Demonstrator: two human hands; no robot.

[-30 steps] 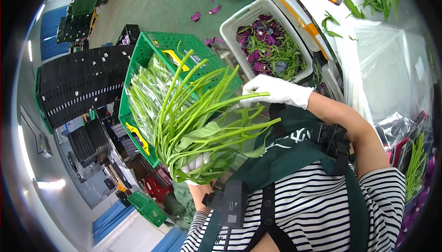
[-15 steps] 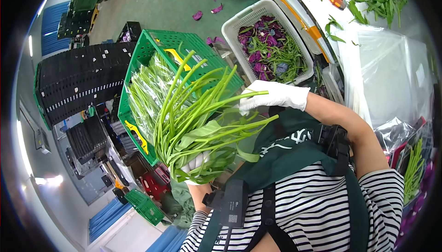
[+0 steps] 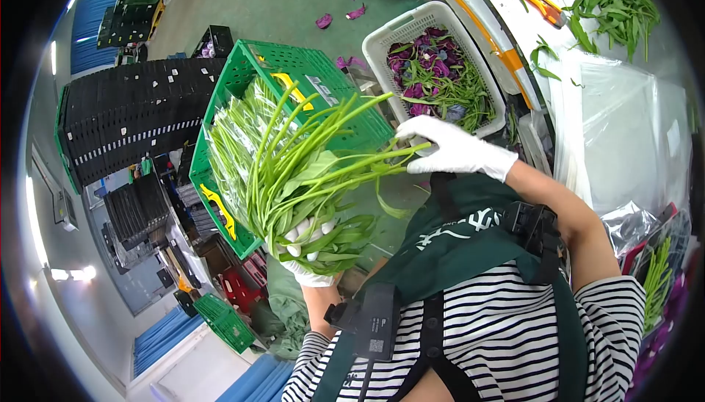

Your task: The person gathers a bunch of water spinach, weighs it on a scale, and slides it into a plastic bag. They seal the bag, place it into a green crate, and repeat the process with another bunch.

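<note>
My left hand (image 3: 312, 239), in a white glove, is closed round the leafy end of a bunch of water spinach (image 3: 301, 156). Leaves cover part of its fingers. The long green stems fan upward and to the right. My right hand (image 3: 459, 151), also gloved in white, has its thumb and fingers spread apart, with a few stem ends reaching into the gap between them. Behind the bunch stands a green crate (image 3: 351, 101) holding clear bags of greens (image 3: 239, 127).
A white basket (image 3: 378, 42) of purple leaves and green trimmings stands beyond my right hand. On the white table (image 3: 565, 97) at the right lie loose greens (image 3: 606, 2), an orange-handled cutter (image 3: 540, 5) and plastic bags (image 3: 631, 134). Black crates (image 3: 132, 119) are stacked at the left.
The right hand's fingers have spread apart from a more closed shape around a stem. The left hand has shifted slightly up with the bunch, and the stems have swung a little.
</note>
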